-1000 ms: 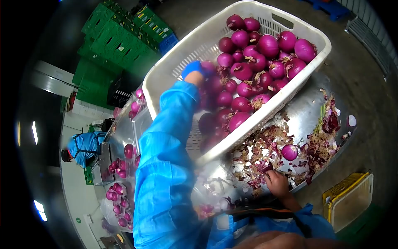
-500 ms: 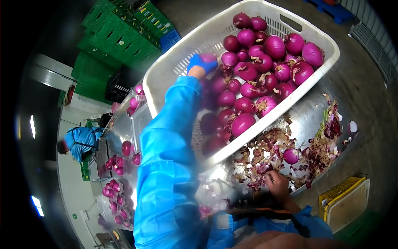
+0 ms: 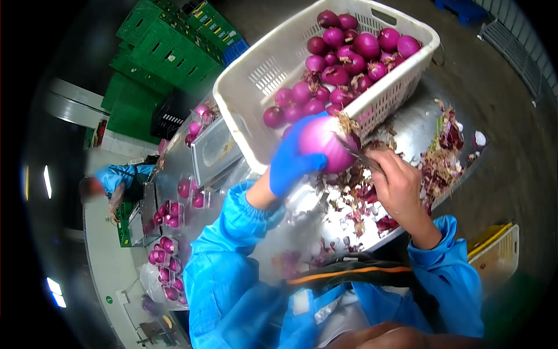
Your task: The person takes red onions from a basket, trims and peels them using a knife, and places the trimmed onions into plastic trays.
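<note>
One onion (image 3: 326,145) partly hidden by blue-gloved left hand (image 3: 293,156).

Green crates (image 3: 168,52) — stacked, blue pallet (image 3: 462,10), co-worker (image 3: 121,177)

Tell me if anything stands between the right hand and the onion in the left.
Nothing visible blocks the right hand. Only the knife it holds spans the gap, its blade by the root tuft of the onion. The left hand grips from the other side.

Your onion (image 3: 325,144) was glossy, smooth | your table (image 3: 426,110) was shiny metal | your basket (image 3: 395,87) looked like matt plastic | your sleeves (image 3: 224,232) were creased, softly glossy
</note>
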### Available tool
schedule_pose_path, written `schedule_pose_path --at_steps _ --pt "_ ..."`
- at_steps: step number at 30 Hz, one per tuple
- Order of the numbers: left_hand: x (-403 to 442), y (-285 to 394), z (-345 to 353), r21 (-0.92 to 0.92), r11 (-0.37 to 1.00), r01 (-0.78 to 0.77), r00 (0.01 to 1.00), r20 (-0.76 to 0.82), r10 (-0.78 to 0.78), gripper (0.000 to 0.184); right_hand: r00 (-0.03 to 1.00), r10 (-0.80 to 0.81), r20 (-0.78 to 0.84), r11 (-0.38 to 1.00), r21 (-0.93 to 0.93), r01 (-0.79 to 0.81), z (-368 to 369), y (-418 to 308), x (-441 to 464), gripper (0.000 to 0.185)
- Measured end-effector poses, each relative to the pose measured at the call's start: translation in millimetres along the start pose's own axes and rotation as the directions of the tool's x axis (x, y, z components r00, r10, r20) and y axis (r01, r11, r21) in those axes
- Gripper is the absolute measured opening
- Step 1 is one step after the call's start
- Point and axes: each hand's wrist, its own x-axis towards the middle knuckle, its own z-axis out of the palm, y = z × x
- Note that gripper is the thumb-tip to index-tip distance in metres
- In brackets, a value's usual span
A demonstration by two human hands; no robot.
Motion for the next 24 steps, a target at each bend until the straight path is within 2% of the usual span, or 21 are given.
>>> schedule_pose_path --at_steps 2,8,11,12,13,14,15,16,17,19,20,21,23,24 --pt "-22 -11 13 -0.029 0.998 0.05 0.999 -0.003 -0.051 0.079 0.997 -0.076 -0.003 0.994 -0.074 0.076 0 -6 -9 0.032" --pt "-65 -36 27 -0.106 0.979 0.176 0.984 0.01 -0.176 0.08 0.982 -0.084 0.168 0.975 -0.192 0.116 1 -7 -38 0.039" --pt "-81 -54 32 -0.293 0.936 0.196 0.98 0.069 -0.184 0.085 0.979 -0.09 0.182 0.972 -0.198 0.126 11 6 -53 0.037" --pt "-87 -60 35 -0.336 0.921 0.199 0.979 0.019 -0.205 0.089 0.983 -0.083 0.162 0.967 -0.226 0.119 17 18 -60 0.035" --pt "-92 -59 37 -0.377 0.912 0.164 0.986 0.093 -0.139 0.089 0.986 -0.078 0.146 0.961 -0.253 0.114 22 34 -68 0.033" --pt "-96 -55 39 -0.421 0.898 0.132 0.984 0.162 -0.07 0.089 0.966 0.138 0.217 0.941 -0.333 -0.06 24 65 -78 0.026" --pt "-95 -49 40 -0.463 0.881 0.101 0.972 0.233 0.011 0.09 0.927 0.331 0.175 0.903 -0.345 -0.257 19 83 -96 0.026" --pt "-96 -46 41 -0.479 0.874 0.081 0.976 0.215 0.028 0.09 0.937 0.327 0.127 0.914 -0.294 -0.279 16 81 -98 0.026" --pt "-98 -49 37 -0.479 0.87 0.116 0.986 0.159 -0.045 0.09 0.933 0.343 0.105 0.922 -0.23 -0.313 16 72 -107 0.027" --pt "-93 -62 28 -0.478 0.85 0.222 0.975 0.096 -0.201 0.089 0.902 0.394 0.175 0.917 -0.011 -0.399 23 42 -100 0.027" --pt "-94 -82 20 -0.514 0.829 0.22 0.974 0.068 -0.217 0.086 0.924 0.334 0.186 0.933 0.074 -0.353 27 28 -93 0.03" --pt "-92 -91 18 -0.474 0.858 0.2 0.978 0.049 -0.201 0.085 0.896 0.353 0.269 0.902 0.159 -0.402 27 15 -89 0.035" --pt "-99 -104 20 -0.4 0.899 0.177 0.981 0.0 -0.193 0.084 0.947 0.232 0.223 0.912 0.29 -0.291 22 -16 -73 0.033" --pt "-102 -96 26 -0.397 0.898 0.187 0.976 -0.032 -0.217 0.082 0.967 0.172 0.186 0.948 0.235 -0.214 25 -17 -74 0.03"
